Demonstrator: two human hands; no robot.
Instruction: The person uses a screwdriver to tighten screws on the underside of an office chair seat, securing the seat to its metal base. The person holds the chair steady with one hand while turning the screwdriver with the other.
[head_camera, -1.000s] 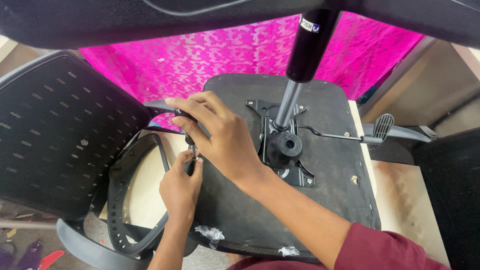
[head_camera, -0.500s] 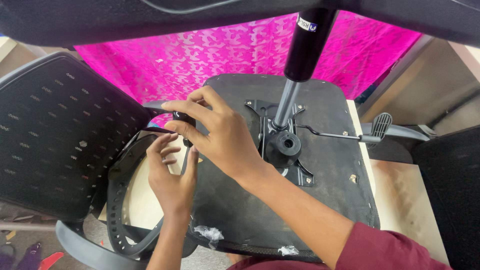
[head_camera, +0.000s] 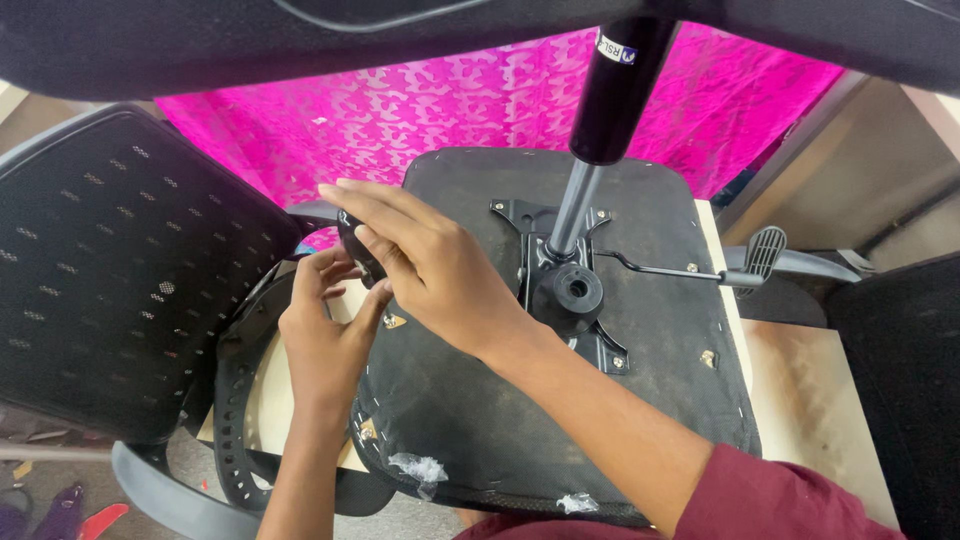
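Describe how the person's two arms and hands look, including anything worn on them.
Both hands are bare: no gloves, rings or watch show. The right hand leads back along a bare forearm to a maroon sleeve that ends near the elbow. The left hand has a bare forearm all the way to the bottom edge of the picture, so no sleeve shows on that side.

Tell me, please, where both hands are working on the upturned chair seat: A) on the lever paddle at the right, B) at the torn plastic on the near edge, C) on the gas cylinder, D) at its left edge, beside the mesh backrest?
D: the right hand and the left hand meet around a dark part at the left edge of the chair seat, next to the mesh backrest.
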